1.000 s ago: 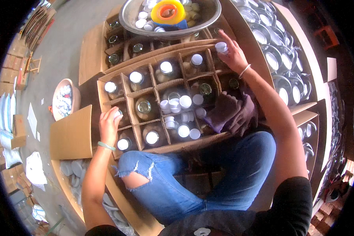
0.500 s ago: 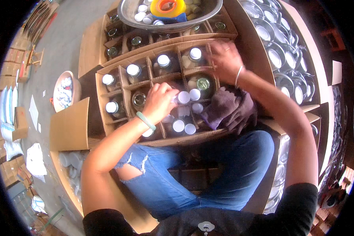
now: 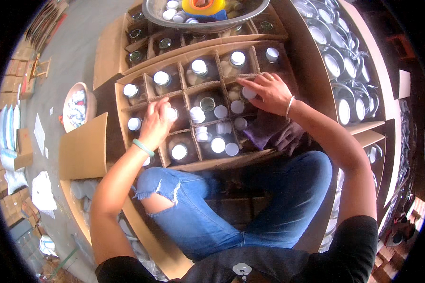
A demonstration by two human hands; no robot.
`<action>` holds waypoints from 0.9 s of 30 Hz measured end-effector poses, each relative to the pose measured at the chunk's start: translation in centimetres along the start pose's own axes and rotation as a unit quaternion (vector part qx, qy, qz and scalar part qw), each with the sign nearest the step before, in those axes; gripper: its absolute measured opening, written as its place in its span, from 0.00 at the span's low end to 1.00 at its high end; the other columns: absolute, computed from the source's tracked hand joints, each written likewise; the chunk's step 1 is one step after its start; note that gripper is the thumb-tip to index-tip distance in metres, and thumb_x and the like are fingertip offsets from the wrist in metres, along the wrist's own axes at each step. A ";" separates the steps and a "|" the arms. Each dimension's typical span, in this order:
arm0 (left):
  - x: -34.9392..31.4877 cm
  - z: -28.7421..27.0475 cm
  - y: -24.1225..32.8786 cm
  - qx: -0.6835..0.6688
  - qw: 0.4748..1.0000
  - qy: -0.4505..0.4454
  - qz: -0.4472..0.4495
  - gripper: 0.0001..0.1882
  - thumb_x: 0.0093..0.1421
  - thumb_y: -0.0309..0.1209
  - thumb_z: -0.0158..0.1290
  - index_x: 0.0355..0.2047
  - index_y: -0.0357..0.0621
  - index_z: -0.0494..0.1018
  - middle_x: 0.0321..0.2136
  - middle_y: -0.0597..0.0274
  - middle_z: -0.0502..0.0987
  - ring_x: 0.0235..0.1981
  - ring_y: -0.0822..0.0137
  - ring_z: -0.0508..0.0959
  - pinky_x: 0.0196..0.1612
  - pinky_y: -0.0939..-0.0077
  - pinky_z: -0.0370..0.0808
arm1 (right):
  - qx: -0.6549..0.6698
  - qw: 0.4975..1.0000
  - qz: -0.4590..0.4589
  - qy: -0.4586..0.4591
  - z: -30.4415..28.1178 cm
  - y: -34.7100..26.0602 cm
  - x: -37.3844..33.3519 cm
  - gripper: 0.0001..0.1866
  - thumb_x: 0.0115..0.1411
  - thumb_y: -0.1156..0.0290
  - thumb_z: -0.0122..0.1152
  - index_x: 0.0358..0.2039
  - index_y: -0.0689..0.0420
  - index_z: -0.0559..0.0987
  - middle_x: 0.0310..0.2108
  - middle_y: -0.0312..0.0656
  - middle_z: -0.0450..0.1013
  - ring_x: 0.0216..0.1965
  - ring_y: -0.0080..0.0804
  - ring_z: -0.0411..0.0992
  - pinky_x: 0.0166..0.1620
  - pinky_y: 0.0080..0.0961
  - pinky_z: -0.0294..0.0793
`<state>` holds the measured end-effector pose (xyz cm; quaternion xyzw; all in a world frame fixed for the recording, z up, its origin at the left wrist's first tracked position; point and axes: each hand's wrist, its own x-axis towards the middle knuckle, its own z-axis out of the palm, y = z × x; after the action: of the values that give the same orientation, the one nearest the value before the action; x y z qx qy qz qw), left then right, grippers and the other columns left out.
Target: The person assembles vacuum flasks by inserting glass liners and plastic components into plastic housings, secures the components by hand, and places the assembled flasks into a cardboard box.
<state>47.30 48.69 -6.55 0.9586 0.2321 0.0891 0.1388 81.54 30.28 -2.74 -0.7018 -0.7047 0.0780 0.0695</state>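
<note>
Near the frame's centre, the left hand [image 3: 157, 121] grips a white cap [image 3: 174, 114]; further right, the right hand [image 3: 270, 95] pinches a second cap [image 3: 249, 93]. Cardboard dividers [image 3: 203, 89] seemingly keep the bottles [image 3: 208, 104] upright.

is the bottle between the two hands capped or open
Open: the bottle shows a bare round mouth; loose caps lie beside it.

a pale pink basin [image 3: 91, 106] stands on the grey floor [image 3: 80, 47].
</note>
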 end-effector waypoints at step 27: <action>7.4 1.3 6.5 -0.050 0.995 -0.047 0.076 0.22 0.49 0.36 0.66 0.43 0.39 0.77 0.40 0.53 0.71 0.45 0.51 0.70 0.50 0.61 0.71 | 0.131 0.975 -0.011 0.177 -0.5 1.8 -1.0 0.16 0.43 0.56 0.73 0.30 0.50 0.82 0.55 0.44 0.68 0.62 0.49 0.58 0.64 0.46 0.55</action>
<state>56.83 46.36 -5.04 0.9685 0.1470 0.0656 0.1900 83.42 29.24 -2.56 -0.6816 -0.6723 0.0437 0.2855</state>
